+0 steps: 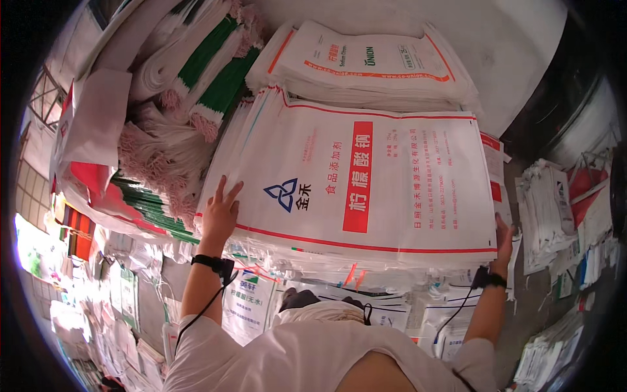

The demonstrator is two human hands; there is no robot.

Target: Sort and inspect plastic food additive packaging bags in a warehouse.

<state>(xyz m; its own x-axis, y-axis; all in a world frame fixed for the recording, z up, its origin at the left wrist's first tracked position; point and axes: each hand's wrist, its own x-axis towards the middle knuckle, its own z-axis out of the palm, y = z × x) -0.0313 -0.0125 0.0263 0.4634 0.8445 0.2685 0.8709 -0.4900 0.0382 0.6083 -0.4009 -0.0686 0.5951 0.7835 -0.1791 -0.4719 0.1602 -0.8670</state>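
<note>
A large white woven sack (pixel 392 183) with red border lines, a red printed block and a blue emblem lies flat on top of a stack of similar sacks. My left hand (pixel 221 212) rests on its near-left corner, fingers spread over the surface. At the near-right corner, my right hand (pixel 503 245) lies against the side of the stack with its fingers stretched along the edge; its thumb is hard to make out. Both wrists wear black bands with cables.
Behind stands another pile of white sacks (pixel 366 62) with orange print. Bundled sacks with green bands (pixel 209 52) and frayed pink edges heap up at the left. More sack piles (pixel 545 209) stand on the floor at the right, and others (pixel 251 300) below the stack.
</note>
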